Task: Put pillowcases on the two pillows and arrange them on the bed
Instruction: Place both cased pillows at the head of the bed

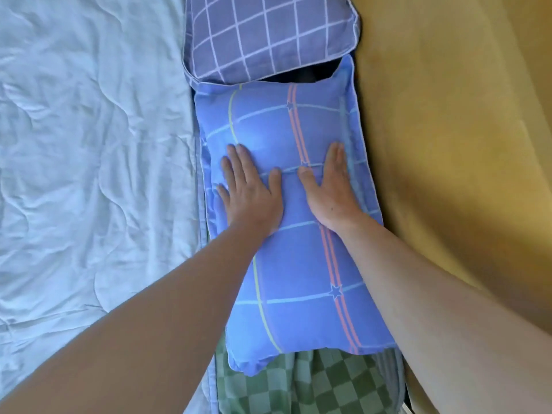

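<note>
A pillow in a bright blue case with yellow, pink and pale blue stripes [292, 264] lies lengthwise along the bed's head end, beside the yellow headboard. My left hand [251, 189] and my right hand [328, 186] both press flat on its upper half, fingers straight and spread, thumbs pointing toward each other. Beyond it lies a second pillow in a purple case with a white grid [263, 34], its near edge touching the blue pillow's far end.
A wrinkled pale blue quilt [89, 159] covers the bed to the left. A yellow headboard [448, 130] runs along the right. A green checked cloth [307, 383] shows under the blue pillow's near end.
</note>
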